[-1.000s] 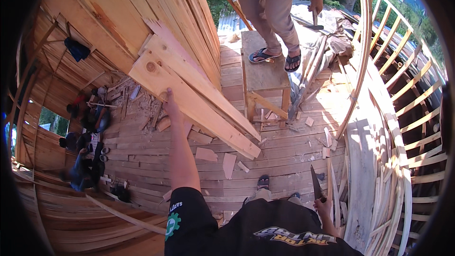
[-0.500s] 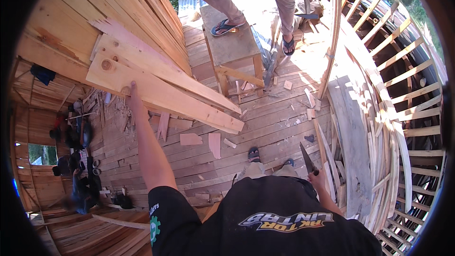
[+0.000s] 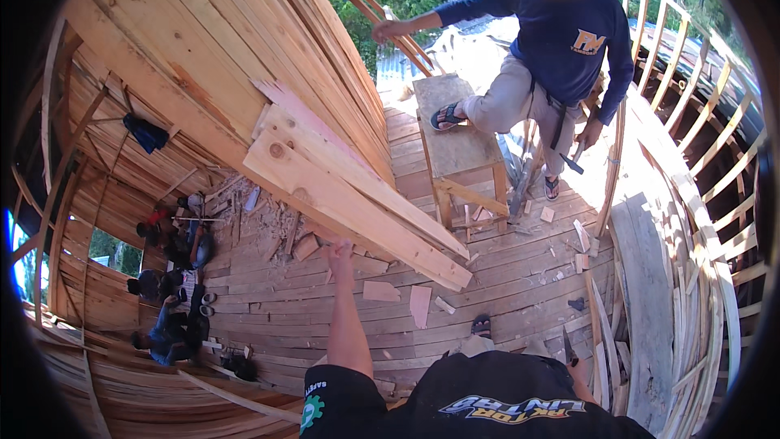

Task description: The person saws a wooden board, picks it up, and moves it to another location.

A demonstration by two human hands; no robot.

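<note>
My left arm reaches forward, and my left hand (image 3: 340,257) is just below the near edge of a pale, knotted plank (image 3: 349,219). Its fingers look loosely apart and hold nothing; whether a fingertip touches the wood I cannot tell. The plank lies slanting over another board (image 3: 374,177), and a splintered pinkish piece (image 3: 313,119) shows behind them. Low beside my body, my right hand (image 3: 578,374) is closed on the handle of a handsaw (image 3: 569,347), its dark tapered blade pointing up. My shirt partly hides that hand.
Another person (image 3: 552,49) stands ahead, one foot on a wooden stool (image 3: 459,134), holding a hammer (image 3: 574,161). Offcuts (image 3: 420,306) litter the plank floor. Long boards (image 3: 643,301) lie along the right by a slatted frame. Several people (image 3: 175,317) sit at the left.
My view has tilted up and turned left, showing the other person's upper body. My left hand has come off the plank's face to its near edge. That person's arm is now stretched out.
</note>
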